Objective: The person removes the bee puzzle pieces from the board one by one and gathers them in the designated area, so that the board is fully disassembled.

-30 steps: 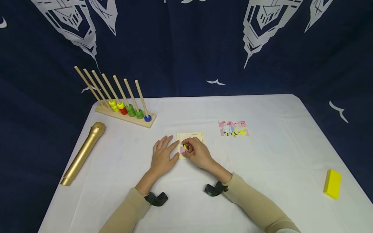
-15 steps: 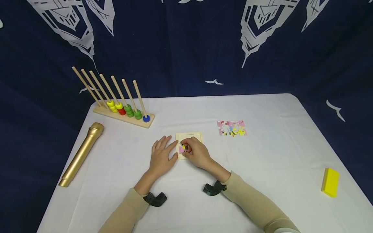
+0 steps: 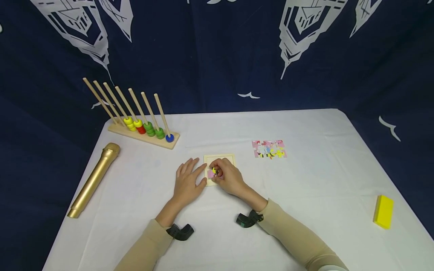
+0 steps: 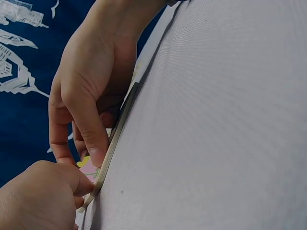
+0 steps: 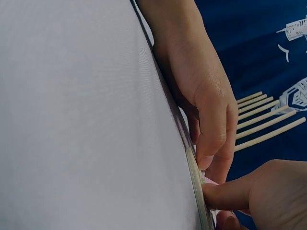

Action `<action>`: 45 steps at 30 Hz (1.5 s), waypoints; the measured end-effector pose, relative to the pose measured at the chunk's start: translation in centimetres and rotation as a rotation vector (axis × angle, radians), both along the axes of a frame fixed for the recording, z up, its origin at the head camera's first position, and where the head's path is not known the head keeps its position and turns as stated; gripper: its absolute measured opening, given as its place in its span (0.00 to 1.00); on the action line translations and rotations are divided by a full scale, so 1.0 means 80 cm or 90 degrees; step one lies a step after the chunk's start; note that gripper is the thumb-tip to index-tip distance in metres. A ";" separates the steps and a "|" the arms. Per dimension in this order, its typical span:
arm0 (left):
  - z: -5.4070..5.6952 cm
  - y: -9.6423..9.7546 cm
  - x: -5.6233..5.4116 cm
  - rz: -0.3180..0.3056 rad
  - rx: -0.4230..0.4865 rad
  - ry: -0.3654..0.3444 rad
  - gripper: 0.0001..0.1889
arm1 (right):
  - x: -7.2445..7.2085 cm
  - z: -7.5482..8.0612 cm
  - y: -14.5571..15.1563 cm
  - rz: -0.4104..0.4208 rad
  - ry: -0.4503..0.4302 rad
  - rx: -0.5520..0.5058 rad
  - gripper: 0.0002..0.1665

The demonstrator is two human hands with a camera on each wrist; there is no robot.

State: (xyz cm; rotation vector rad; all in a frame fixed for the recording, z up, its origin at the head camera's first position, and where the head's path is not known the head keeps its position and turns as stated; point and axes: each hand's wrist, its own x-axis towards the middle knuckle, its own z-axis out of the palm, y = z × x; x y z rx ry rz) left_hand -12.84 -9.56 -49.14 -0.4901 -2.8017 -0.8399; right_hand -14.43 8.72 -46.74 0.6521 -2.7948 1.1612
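A small wooden puzzle tray (image 3: 222,156) with a raised border lies before me in the head view. Pink puzzle pieces (image 3: 211,174) fill part of its lower left. My right hand (image 3: 231,178) bends over the tray, thumb and fingers pinching a yellow-and-black puzzle piece (image 3: 215,171) just over the pink ones; the fingers cover part of it. My left hand (image 3: 188,184) lies with fingers spread, its index finger and thumb reaching the tray's left edge. In the left wrist view, the right thumb (image 4: 96,152) points down at the tray's inner rim.
A partly joined pink puzzle (image 3: 269,149) lies at the back right. Behind to the left stands a wooden peg stand (image 3: 145,140) with coloured beads, beside a gold microphone (image 3: 95,178). A yellow block (image 3: 383,212) sits at the far right.
The head view has shifted a little, so everything appears slightly further left. Both hands keep their places at the tray, with only a tiny movement of the right fingers around the piece.
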 end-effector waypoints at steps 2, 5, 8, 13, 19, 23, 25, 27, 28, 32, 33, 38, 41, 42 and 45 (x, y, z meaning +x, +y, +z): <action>0.000 0.000 0.000 0.000 0.000 -0.002 0.25 | 0.000 0.000 0.000 0.005 0.006 -0.001 0.20; 0.001 0.000 0.000 0.000 -0.002 -0.002 0.25 | -0.001 0.000 0.001 0.010 0.010 -0.004 0.17; 0.001 0.000 0.000 -0.002 0.000 -0.001 0.25 | -0.001 0.002 0.001 0.010 0.005 -0.027 0.14; 0.002 0.001 -0.001 -0.004 0.001 0.006 0.25 | -0.002 0.008 0.001 0.009 -0.046 -0.120 0.13; 0.003 0.000 -0.002 0.001 -0.002 0.007 0.25 | -0.010 0.028 0.009 0.011 -0.113 -0.207 0.17; 0.002 0.000 -0.003 0.002 -0.004 0.004 0.25 | -0.014 0.051 0.025 -0.023 -0.158 -0.240 0.19; 0.002 0.000 -0.002 0.002 0.000 0.003 0.25 | -0.016 0.059 0.037 -0.051 -0.172 -0.252 0.19; 0.001 0.001 -0.002 0.003 0.004 0.002 0.25 | -0.017 0.067 0.050 -0.082 -0.181 -0.258 0.19; 0.001 0.001 -0.001 0.003 0.007 0.002 0.25 | -0.020 0.064 0.059 -0.095 -0.179 -0.262 0.18; 0.001 0.002 0.000 0.005 0.012 -0.001 0.25 | -0.020 0.067 0.094 -0.141 -0.163 -0.265 0.15; 0.001 0.002 0.001 0.005 0.013 -0.001 0.25 | -0.020 0.066 0.103 -0.152 -0.162 -0.262 0.15; 0.001 0.002 0.001 0.005 0.012 -0.001 0.25 | -0.020 0.058 0.146 -0.197 -0.152 -0.231 0.15; 0.001 0.002 0.001 0.004 0.011 0.000 0.25 | -0.018 0.052 0.164 -0.222 -0.143 -0.215 0.16; 0.001 0.002 0.001 0.004 0.011 0.001 0.25 | -0.017 0.050 0.168 -0.230 -0.143 -0.215 0.16; 0.000 0.002 0.001 0.006 0.012 0.001 0.25 | -0.016 0.041 0.175 -0.251 -0.151 -0.221 0.15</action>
